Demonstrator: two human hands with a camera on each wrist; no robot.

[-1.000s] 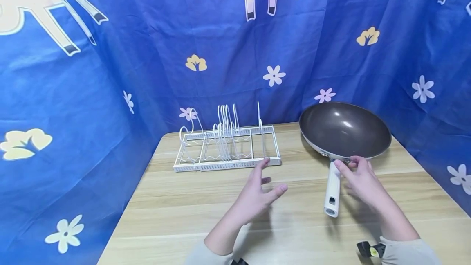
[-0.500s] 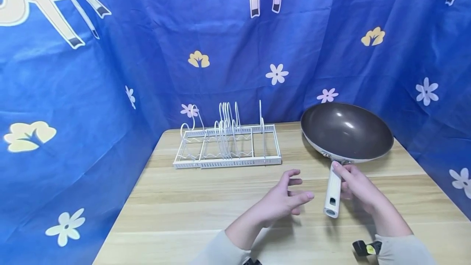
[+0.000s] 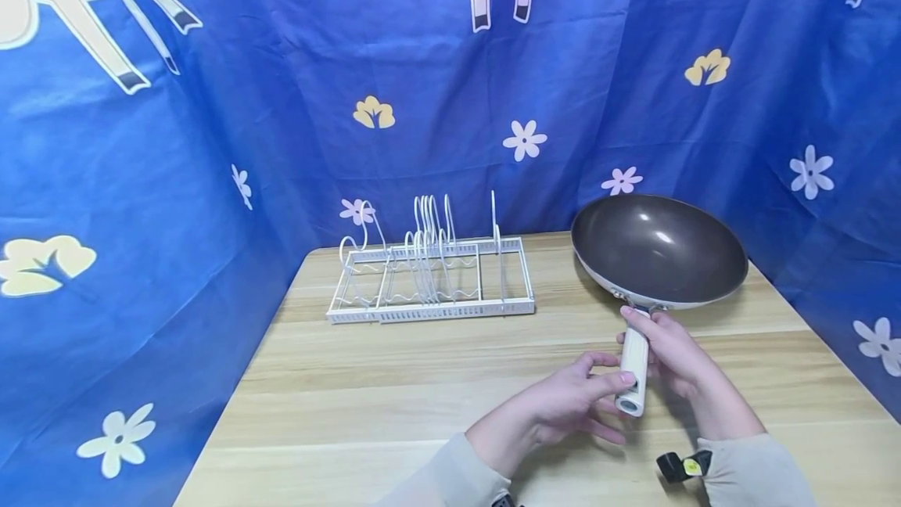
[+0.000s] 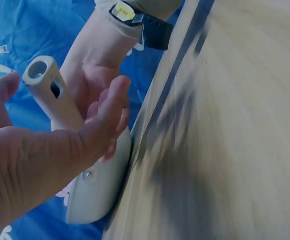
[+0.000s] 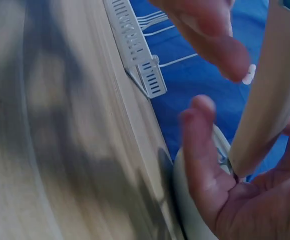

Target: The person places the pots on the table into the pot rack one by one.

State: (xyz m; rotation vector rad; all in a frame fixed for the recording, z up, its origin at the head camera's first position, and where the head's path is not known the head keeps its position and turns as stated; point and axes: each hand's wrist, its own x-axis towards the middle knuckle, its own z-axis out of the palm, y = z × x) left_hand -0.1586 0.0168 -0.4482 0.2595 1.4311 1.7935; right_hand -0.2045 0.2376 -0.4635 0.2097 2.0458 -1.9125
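Observation:
A wok (image 3: 658, 249) with a dark inside and a pale outside sits at the back right of the table, its white handle (image 3: 637, 354) toward me. My right hand (image 3: 677, 354) holds the handle near the bowl, thumb on top and fingers passing beneath to the other side. Beside the handle's free end is my left hand (image 3: 563, 405), its thumb overlapping the end in the head view. In the left wrist view its thumb and fingers stand apart with the handle end (image 4: 40, 75) between them. The right wrist view shows the handle (image 5: 272, 90) rising from the right palm.
A white wire rack (image 3: 510, 308) with upright loops stands at the back left of the wooden table (image 3: 366, 397). Blue patterned cloth (image 3: 450, 100) hangs behind and along both sides. A black strap device (image 3: 676, 466) sticks out from the right wrist.
My left hand has moved right, from in front of the rack to the handle's end. The right hand has closed further round the handle. The wok stays put.

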